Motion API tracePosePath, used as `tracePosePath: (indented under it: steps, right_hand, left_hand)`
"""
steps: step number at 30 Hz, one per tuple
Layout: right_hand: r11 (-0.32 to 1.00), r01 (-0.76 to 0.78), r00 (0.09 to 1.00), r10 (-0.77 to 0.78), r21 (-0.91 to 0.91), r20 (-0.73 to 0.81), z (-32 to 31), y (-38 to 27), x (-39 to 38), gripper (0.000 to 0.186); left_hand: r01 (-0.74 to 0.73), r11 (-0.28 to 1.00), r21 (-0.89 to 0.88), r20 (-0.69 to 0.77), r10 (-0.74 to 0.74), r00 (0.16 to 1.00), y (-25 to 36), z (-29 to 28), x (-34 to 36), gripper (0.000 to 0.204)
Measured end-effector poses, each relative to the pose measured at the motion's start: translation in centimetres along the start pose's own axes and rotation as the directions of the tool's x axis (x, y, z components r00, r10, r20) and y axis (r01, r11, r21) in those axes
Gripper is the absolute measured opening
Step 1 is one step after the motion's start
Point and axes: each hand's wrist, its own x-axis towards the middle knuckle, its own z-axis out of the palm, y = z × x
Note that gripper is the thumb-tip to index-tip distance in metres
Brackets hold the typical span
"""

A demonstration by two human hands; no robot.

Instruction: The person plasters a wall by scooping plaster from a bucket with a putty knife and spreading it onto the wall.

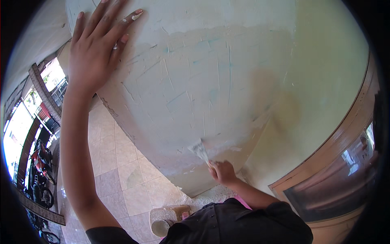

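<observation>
My left hand point(95, 49) lies spread against the upper left of the wall, with white paste on its fingers. Low on the wall, my right hand point(222, 171) grips a putty knife point(198, 149) by its handle. The blade is smeared with pale paste and appears to touch the wall, tilted up to the left. Between and around my hands, the wall point(195, 93) carries a rough greyish patch of filler with ridges, scratches and bluish streaks.
A round container point(161, 227) sits on a woven stool point(170, 213) near my body. Right of the wall stands a wood-framed glass door point(333, 195). Tiled floor point(138, 187) runs along the left, with parked motorcycles point(42, 162) beyond. The wall's left edge is chipped.
</observation>
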Motion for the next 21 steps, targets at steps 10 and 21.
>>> tracePosePath:
  steps: [10,21]
  right_hand:
    - [0.984,0.010,0.978,0.028,0.179,-0.206,-5.2,2.8,2.4,0.035]
    - [0.891,-0.185,0.857,0.353,0.416,-0.375,-11.7,6.7,3.9,0.035]
  left_hand:
    - [-0.019,1.000,0.021,0.006,0.018,1.000,0.2,0.6,-0.2,0.044]
    - [0.026,0.999,0.031,0.089,-0.028,0.996,0.5,0.0,-0.1,0.045]
